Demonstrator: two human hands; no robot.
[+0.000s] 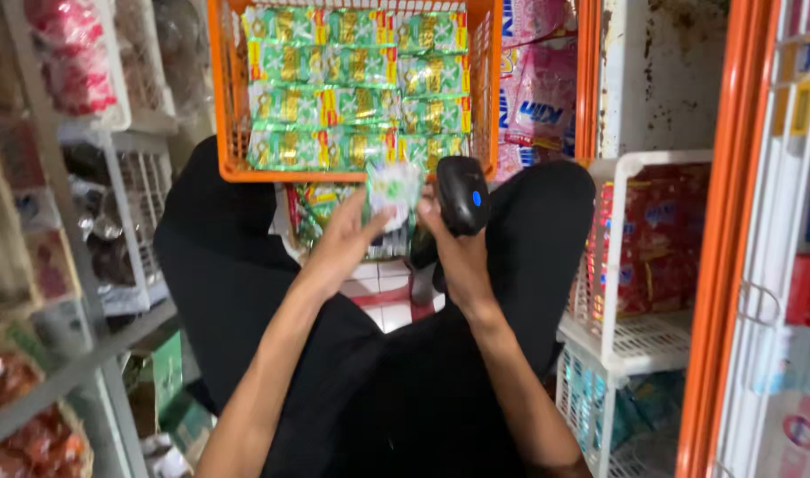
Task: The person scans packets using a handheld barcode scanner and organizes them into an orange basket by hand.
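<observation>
Left hand (347, 237) pinches an upright green sachet (392, 190), seemingly; right hand (453, 243) grips a black scanner (463, 195) aimed leftward.

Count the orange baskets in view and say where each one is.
1. The orange basket sits top centre, ahead of the person's knees, full of green sachets. The left hand holds one sachet and the right hand a black scanner just below it. Others may lie out of view.

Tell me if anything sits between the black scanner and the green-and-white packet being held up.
Nothing visible does. The left hand holds the green-and-white packet up right beside the black scanner in the right hand, with only a narrow open gap between them. The orange basket of packets lies beyond both.
</observation>
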